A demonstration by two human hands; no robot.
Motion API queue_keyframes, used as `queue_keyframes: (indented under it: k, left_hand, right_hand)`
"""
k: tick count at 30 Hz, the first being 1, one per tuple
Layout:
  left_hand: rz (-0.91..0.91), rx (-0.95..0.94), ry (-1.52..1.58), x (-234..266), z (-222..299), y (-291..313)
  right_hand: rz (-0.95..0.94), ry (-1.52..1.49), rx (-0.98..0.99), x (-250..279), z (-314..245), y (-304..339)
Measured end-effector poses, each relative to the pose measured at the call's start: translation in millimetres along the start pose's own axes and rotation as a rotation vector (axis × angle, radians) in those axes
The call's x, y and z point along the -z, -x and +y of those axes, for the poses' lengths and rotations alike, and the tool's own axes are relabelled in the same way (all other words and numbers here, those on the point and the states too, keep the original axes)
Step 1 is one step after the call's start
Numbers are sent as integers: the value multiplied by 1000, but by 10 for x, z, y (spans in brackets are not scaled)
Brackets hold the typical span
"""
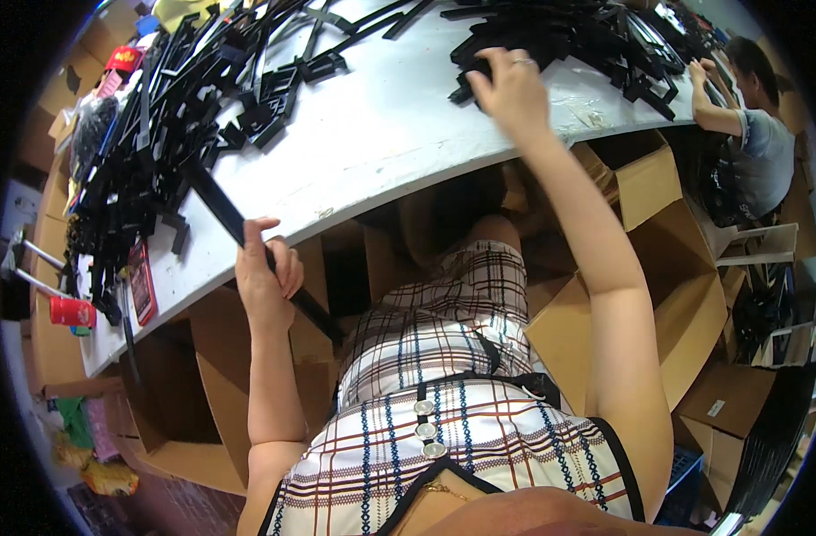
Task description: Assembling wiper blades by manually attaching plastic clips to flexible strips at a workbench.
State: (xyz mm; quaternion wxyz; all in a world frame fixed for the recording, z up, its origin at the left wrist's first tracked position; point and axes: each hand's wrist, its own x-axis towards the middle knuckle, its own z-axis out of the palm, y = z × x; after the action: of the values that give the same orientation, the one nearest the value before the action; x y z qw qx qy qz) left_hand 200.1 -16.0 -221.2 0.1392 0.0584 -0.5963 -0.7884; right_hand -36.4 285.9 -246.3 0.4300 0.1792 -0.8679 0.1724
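Note:
My left hand [270,272] is closed around a long, flat black strip [217,200], which slants from the table edge down toward my lap. Its upper end lies near a heap of black plastic pieces [131,170] on the left of the white table [363,134]. Over the table's far side, my right hand [517,96] reaches to a second pile of black strips and parts [586,40]. Its thumb and fingers are apart, and nothing shows between them. Whether the fingertips touch the pile I cannot tell.
A red phone [142,282] lies at the table's left edge, near a red can [73,312]. Open cardboard boxes [676,259] stand below the table on both sides of my legs. Another person [754,143] works at the table's far right end.

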Motion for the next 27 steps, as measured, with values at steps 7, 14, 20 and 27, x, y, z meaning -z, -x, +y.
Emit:
queue_keyframes:
  k: [7, 14, 20, 27]
  left_hand:
    - [-67, -31, -69, -100, -96, 142]
    - [-14, 51, -49, -94, -231, 96]
    - [-72, 97, -101, -147, -277, 142]
    - [-123, 6, -223, -283, -179, -52]
  right_hand:
    - [-432, -239, -668, -454, 808, -147]
    - [-221, -1029, -1064, -176, 350, 28]
    - [-114, -1610, -1068, 481, -855, 654]
    - [-685, -1921, -819, 1128, -1855, 1452]
